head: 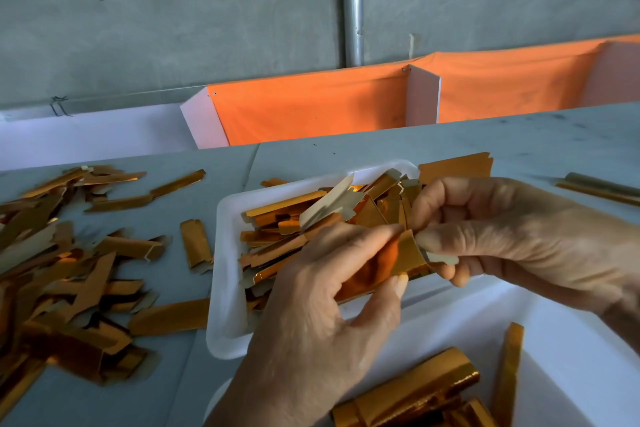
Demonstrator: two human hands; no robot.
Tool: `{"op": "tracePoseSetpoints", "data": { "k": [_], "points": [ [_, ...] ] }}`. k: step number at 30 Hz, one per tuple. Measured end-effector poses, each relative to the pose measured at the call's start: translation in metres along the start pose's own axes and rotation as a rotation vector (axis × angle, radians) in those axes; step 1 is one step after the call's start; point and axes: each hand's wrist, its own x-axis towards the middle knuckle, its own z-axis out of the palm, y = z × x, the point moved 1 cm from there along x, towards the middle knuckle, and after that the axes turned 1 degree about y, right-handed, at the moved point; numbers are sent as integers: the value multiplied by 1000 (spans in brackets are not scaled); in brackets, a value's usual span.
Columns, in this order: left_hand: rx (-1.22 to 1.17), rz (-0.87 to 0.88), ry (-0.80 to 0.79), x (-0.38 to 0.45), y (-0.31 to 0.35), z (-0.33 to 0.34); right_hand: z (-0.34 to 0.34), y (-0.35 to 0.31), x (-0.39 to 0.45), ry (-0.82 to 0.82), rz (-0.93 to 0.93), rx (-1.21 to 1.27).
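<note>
gold foil card pinched by left hand and right hand above white tray; no writing legible

A tray sits mid-table, filled with a heap of card pieces. To its left a loose pile spreads over the table, with a single piece lying between pile and tray. Above the tray's near right corner, the left hand and right hand meet, pinching the held piece between them. A bin stands in front of the tray to the right, with folded pieces in it. Strips lie at the far right. Behind the table runs a trough, then the wall.
</note>
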Motion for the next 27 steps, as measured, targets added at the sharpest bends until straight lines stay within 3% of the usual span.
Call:
{"op": "tracePoseSetpoints", "data": {
  "k": [6, 11, 15, 27],
  "points": [
    [19, 8, 31, 1, -3, 1, 14, 6, 6, 173, -159, -190],
    [12, 22, 42, 1, -6, 1, 4, 11, 3, -46, -154, 116],
    [22, 32, 42, 2, -8, -1, -4, 9, -1, -153, -141, 86],
    [122, 43, 36, 1, -8, 3, 11, 5, 1, 67, -157, -195]
  ]
}}
